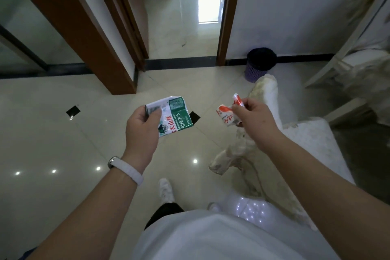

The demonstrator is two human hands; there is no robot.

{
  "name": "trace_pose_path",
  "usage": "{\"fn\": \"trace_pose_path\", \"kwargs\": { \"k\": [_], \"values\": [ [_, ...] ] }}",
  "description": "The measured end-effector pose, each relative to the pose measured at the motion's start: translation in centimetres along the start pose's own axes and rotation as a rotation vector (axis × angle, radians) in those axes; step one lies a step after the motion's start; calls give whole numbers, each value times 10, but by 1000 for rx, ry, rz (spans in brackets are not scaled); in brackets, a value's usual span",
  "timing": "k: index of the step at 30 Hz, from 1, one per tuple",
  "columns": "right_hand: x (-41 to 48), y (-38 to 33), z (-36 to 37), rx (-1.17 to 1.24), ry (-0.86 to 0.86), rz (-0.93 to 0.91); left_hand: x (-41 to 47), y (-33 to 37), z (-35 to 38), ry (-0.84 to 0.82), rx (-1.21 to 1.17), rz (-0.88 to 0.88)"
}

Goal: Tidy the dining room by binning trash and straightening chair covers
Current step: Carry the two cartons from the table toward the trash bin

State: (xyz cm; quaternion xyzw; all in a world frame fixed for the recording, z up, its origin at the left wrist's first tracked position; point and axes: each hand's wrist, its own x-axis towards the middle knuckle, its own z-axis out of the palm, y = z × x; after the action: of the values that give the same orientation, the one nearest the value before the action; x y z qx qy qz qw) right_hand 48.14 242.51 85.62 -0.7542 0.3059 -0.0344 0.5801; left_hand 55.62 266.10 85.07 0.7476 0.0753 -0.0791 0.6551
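Observation:
My left hand (142,127) grips a crumpled green and white water label (174,115) with red characters, held out over the floor. My right hand (254,117) pinches a small red and white wrapper (226,115). A purple mesh bin (260,64) with a black liner stands ahead to the right, against the white wall. A chair with a rumpled cream cover (266,99) is just beyond and below my right hand, its fabric trailing down to the floor.
A glossy tile floor (63,133) spreads to the left. A brown door frame (90,34) and an open doorway (185,17) lie ahead. Another covered chair (363,53) stands at the far right. My feet (166,190) are below.

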Motion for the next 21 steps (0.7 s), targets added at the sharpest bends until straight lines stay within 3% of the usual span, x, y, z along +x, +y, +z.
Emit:
{"fn": "trace_pose_path", "kwargs": {
  "k": [14, 21],
  "values": [
    [187, -107, 78, -57, 263, 18, 275, 55, 38, -346, -30, 3],
    [240, -122, 81, -81, 337, 72, 354, 91, 83, -495, 12, 46]
  ]
}}
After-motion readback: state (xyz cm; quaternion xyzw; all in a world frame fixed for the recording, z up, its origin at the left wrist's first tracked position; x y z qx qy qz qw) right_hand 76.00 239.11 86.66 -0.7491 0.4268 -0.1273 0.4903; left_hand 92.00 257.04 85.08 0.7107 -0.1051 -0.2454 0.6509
